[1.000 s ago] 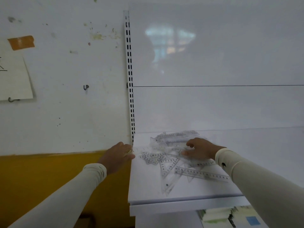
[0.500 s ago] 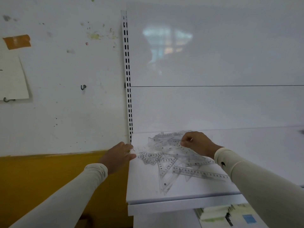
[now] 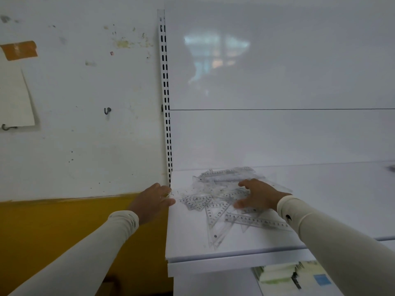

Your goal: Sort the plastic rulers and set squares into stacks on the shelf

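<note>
Clear plastic rulers and set squares (image 3: pixel 215 201) lie in a jumbled, overlapping heap on the white shelf (image 3: pixel 192 244), near its left end, with 1 long ruler (image 3: pixel 256 221) jutting toward the right front and a set square (image 3: pixel 218 231) pointing at the front edge. The right hand (image 3: pixel 256 195) hovers over the middle of the heap with fingers and thumb spread wide and nothing held; whether the fingertips touch the plastic cannot be told. The left hand (image 3: pixel 154 199) rests at the shelf's left edge, fingers loosely extended, gripping nothing. Sorting looks barely begun, as no stack is visible. A good approach would be to pin the heap with 1 hand and slide single pieces free, since the thin, slick sheets probably cling and drag neighbours. The left and front edges are close, so pieces could slip off; the bare shelf to the right offers open room for stacks.
</note>
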Available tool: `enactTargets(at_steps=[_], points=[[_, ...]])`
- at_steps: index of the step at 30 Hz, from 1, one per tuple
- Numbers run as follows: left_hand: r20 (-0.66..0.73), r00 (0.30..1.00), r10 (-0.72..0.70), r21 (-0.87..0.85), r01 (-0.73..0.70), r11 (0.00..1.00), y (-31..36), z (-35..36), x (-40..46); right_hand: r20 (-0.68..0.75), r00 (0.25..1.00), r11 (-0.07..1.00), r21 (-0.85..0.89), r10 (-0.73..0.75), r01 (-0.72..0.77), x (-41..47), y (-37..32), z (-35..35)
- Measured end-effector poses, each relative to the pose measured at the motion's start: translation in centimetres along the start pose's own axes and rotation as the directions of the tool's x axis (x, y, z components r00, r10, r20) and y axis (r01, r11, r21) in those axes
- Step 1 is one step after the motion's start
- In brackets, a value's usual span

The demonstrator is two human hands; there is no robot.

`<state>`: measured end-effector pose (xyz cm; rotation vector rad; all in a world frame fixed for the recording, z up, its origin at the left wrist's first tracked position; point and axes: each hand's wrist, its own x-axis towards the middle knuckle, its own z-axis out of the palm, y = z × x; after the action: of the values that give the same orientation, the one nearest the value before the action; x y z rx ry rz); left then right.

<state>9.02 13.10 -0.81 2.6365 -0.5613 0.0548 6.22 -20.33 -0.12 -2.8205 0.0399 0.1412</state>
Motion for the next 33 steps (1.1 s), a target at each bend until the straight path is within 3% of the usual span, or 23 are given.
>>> enactTargets(at_steps=[8,16,24,33], points=[[0.018,1.0,0.003,0.005,-0.003,1.0,-0.6,0.1,-0.4,0.096,0.995,0.991,-0.13,0.039,-0.026,0.8,-1.7,-0.8],[0.01,0.998,0.068,-0.016,-0.068,0.998,-0.9,-0.7,-0.7,-0.061,0.998,0.999,-0.026,0.029,-0.031,0.0,-1.7,-1.9],[0.001,0.973,0.232,-0.055,-0.232,0.971,-0.1,-0.1,0.3,-0.097,0.992,0.997,0.032,0.077,-0.074,-2.5,-1.7,-3.1],[0.15,0.876,0.458,0.055,-0.47,0.881,6.3,4.1,2.8,-0.18,0.951,0.967,0.004,0.252,-0.255,-8.5,3.1,-4.6]])
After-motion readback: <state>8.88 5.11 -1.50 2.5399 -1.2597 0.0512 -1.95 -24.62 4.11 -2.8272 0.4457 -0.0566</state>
